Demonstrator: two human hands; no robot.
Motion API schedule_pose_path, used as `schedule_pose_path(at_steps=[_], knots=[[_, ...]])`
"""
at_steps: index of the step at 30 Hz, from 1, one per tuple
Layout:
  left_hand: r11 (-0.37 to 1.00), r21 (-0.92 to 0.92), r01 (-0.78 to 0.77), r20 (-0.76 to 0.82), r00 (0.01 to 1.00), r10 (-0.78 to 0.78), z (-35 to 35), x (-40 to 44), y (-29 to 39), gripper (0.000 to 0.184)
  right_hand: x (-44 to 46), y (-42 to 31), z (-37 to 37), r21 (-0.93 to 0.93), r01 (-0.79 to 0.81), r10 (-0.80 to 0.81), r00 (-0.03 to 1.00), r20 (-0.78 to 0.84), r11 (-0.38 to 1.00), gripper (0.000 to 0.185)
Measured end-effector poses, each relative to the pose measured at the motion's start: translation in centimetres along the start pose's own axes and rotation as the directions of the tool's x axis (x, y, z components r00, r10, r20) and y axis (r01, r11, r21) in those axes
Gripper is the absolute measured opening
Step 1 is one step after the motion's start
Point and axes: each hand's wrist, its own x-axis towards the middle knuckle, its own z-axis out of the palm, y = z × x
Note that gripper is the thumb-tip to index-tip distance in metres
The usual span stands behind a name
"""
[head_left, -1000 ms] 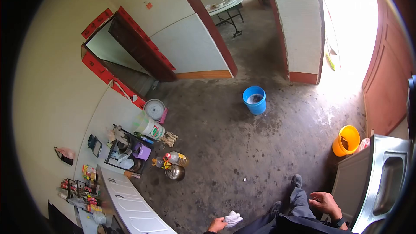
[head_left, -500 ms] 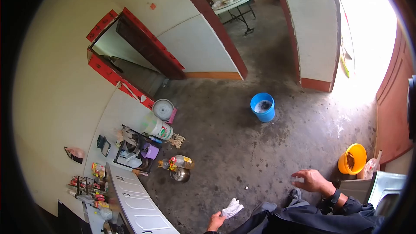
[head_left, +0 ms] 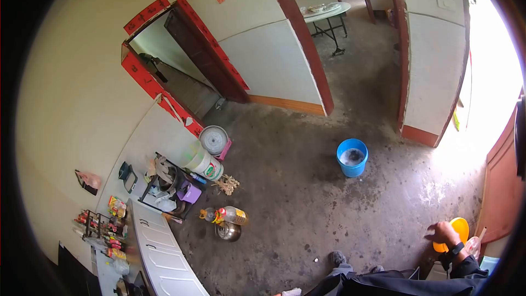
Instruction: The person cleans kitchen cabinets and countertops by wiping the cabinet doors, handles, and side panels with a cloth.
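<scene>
A white cloth point(head_left: 292, 292) shows at the bottom edge of the head view, with only a sliver of my left hand point(head_left: 278, 294) beside it; the hand is closed on the cloth, mostly out of frame. Out to the right, my right hand point(head_left: 445, 234) hangs in front of the yellow bucket point(head_left: 460, 229) and covers part of it. Its fingers are apart and loosely bent, with nothing in them. Whether it touches the bucket I cannot tell. A dark band circles that wrist.
On the concrete floor stands a blue bucket point(head_left: 352, 158) with foamy water. Oil bottles point(head_left: 233, 215) and a metal kettle point(head_left: 228, 232) are near the white cabinets point(head_left: 164, 252). A rack point(head_left: 174, 189) and a white pail point(head_left: 207, 165) line the left wall. A doorway opens at right.
My right hand has moved right, to in front of the yellow bucket. My left hand and the cloth have dropped almost out of view. The camera has turned, shifting the blue bucket right and down.
</scene>
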Motion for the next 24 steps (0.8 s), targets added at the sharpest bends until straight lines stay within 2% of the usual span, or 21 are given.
schedule_pose_path(at_steps=[1,3,6,9,10,14,17,19,21,22,23,24], knots=[[1.0,-0.01,0.017,0.006,1.0,-0.017,-0.8,1.1,0.5,0.026,1.5,0.2,-0.5,0.037,-0.067,0.068,0.998,-0.02,0.997,0.049],[0.998,-0.034,0.045,0.001,0.999,-0.045,-2.9,3.8,1.2,0.025,4.2,-3.7,-3.7,0.239,-0.106,0.134,0.986,-0.103,0.965,0.045],[0.995,-0.079,0.06,-0.026,0.998,-0.062,-6.7,7.2,1.5,0.024,9.1,-11.1,-6.7,0.403,0.013,0.076,0.976,-0.202,0.915,0.04],[0.991,-0.13,-0.02,-0.132,0.991,0.003,-10.2,9.3,0.6,0.023,13.1,-17.8,-8.7,0.454,0.107,-0.059,0.991,-0.117,0.885,0.04],[0.982,-0.09,-0.166,-0.209,0.967,0.144,-10.6,9.9,0.7,0.022,14.3,-19.6,-8.5,0.442,0.118,-0.085,0.992,-0.095,0.889,0.04],[0.996,0.085,-0.011,-0.298,0.954,0.036,-10.4,11.1,1.1,0.031,19.8,-23.5,-6.9,0.413,0.171,-0.197,0.98,0.021,0.895,0.046],[0.996,0.088,-0.015,-0.242,0.97,0.036,-8.2,10.0,-0.3,0.041,24.0,-25.3,-6.1,0.407,0.213,-0.268,0.96,0.081,0.888,0.047],[0.992,0.001,0.125,-0.229,0.966,-0.122,-7.3,8.8,-0.3,0.051,26.7,-26.7,-6.2,0.418,0.304,-0.36,0.931,0.06,0.856,0.047],[0.952,-0.13,0.276,-0.204,0.933,-0.298,-4.7,5.7,0.6,0.062,29.8,-28.4,-6.9,0.379,0.355,-0.429,0.894,0.13,0.855,0.047],[0.911,-0.294,0.288,-0.229,0.905,-0.36,-3.6,3.5,3.1,0.065,31.9,-28.9,-6.6,0.365,0.418,-0.492,0.859,0.139,0.832,0.045],[0.898,-0.345,0.271,-0.378,0.836,-0.398,-0.3,2.8,-1.2,0.024,33.3,-29.8,-7.2,0.381,0.474,-0.557,0.818,0.143,0.794,0.044],[0.933,-0.196,0.301,-0.554,0.751,-0.359,2.7,1.6,-1.4,0.025,35.1,-31.3,-7.8,0.398,0.532,-0.625,0.766,0.152,0.747,0.042]])
